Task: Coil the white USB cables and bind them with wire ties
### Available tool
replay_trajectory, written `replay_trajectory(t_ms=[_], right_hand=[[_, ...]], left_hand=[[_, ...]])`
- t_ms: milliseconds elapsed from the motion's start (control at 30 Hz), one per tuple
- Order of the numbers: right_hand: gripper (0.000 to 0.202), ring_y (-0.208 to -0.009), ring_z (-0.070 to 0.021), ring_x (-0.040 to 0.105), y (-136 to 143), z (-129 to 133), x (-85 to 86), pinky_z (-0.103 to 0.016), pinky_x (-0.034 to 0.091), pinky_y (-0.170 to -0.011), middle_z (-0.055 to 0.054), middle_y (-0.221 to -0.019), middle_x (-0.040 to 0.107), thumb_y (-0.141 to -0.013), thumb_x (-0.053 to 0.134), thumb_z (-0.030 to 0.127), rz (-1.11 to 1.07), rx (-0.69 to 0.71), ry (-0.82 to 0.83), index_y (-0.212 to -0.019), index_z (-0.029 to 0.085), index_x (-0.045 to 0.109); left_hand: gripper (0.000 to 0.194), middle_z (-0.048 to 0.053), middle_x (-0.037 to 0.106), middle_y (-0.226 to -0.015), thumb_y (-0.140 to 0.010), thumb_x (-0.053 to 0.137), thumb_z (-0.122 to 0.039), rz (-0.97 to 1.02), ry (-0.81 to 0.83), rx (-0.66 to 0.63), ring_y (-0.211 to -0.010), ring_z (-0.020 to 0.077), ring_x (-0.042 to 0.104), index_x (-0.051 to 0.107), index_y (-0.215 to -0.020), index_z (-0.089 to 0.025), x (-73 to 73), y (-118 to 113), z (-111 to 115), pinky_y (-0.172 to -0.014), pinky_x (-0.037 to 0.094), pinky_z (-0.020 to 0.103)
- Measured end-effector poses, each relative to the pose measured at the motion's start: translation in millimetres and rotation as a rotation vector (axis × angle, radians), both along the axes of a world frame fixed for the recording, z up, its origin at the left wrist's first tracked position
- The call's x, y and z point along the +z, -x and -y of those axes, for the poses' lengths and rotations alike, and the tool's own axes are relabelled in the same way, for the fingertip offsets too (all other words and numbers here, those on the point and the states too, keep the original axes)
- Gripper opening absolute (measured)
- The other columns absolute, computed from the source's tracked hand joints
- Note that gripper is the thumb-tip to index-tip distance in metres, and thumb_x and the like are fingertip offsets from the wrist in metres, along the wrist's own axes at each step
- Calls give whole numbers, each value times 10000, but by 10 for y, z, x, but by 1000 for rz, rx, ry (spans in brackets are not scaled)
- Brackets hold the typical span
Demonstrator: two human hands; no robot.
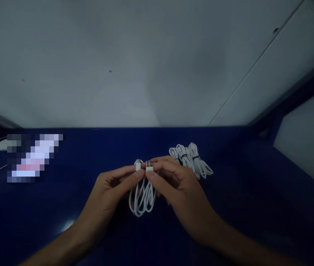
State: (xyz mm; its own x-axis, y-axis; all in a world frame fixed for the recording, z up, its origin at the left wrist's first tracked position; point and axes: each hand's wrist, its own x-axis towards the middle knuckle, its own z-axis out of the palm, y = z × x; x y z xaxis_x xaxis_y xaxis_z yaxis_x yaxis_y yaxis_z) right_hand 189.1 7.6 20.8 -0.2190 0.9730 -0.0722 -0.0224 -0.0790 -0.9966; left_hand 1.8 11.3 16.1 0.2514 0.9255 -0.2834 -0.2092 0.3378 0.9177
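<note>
Evidently, the left hand (111, 190) and right hand (181, 184) each pinch one plug of a coiled white cable (145, 199) between thumb and fingers, its loops hanging below them over the blue worktop (98, 147). It looks light and limp — probably smooth enough to slip — so the stiffer housings of the left plug (138, 166) and right plug (149, 169) seem the surest hold, clear of the metal tips. Farther right lie tied cable bundles (197, 162); far left, a bright pixelated object (39, 157); beyond, a pale wall (129, 74).
</note>
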Motion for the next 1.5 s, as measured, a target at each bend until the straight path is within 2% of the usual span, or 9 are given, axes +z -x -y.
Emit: replay_trajectory(t_ms=[167,367,500,633,900,1100,1367,1500], right_hand=[[223,-774,-136,598,-10,5,5,-282,488,-599,-31,-1241,694,-1054,724,468,58,-8,-11,-979,270,794],[260,-764,-140,607,-14,-12,-15,-283,490,-572,-53,-1277,686,-1045,723,501,41,1,-17,-984,255,779],[255,-782,-144,617,-1,-25,-47,-300,517,-614,-52,-1292,684,-1050,716,496,50,9,-8,-985,256,774],[272,-781,-150,620,4,-29,-49,-302,509,-596,-57,-1283,691,-1043,720,510,57,10,12,-979,254,784],[262,-762,-138,616,-4,-31,-26,-298,509,-597,-48,-1238,691,-1044,728,482,35,-1,6,-947,242,769],[250,-778,-140,620,4,-17,-25,-304,505,-602,-48,-1262,686,-1048,726,478,34,1,13,-971,244,766],[239,-783,-146,631,11,-17,-30,-303,505,-593,-52,-1278,683,-1045,724,472,43,6,13,-973,248,768],[233,-788,-143,618,11,-16,-34,-306,501,-603,-46,-1276,676,-1050,720,462,42,13,22,-980,244,762]], left_hand=[[305,29,897,-1056,-881,931,-361,-250,-206,134,-983,263,827,900,-1180,-312,20,21,6,-858,643,315],[261,15,897,-1105,-918,895,-356,-301,-270,108,-1085,294,818,900,-1178,-336,37,30,1,-911,654,342],[249,0,894,-1124,-971,840,-317,-280,-274,65,-1039,271,823,886,-1212,-354,9,52,8,-902,643,332],[256,14,891,-1119,-1004,794,-320,-280,-258,30,-1037,286,815,878,-1246,-330,-16,68,18,-900,628,346],[258,10,882,-1127,-1032,733,-284,-254,-224,-24,-974,262,799,882,-1237,-328,4,51,44,-881,600,318],[242,16,881,-1110,-1020,744,-301,-275,-233,-11,-961,271,792,892,-1212,-316,16,43,25,-875,598,326],[226,-7,882,-1044,-1019,742,-295,-265,-234,-19,-904,236,784,904,-1167,-346,16,47,21,-841,583,295],[218,8,881,-1033,-1014,749,-317,-288,-224,-12,-938,256,781,906,-1166,-332,19,47,17,-826,578,304]])
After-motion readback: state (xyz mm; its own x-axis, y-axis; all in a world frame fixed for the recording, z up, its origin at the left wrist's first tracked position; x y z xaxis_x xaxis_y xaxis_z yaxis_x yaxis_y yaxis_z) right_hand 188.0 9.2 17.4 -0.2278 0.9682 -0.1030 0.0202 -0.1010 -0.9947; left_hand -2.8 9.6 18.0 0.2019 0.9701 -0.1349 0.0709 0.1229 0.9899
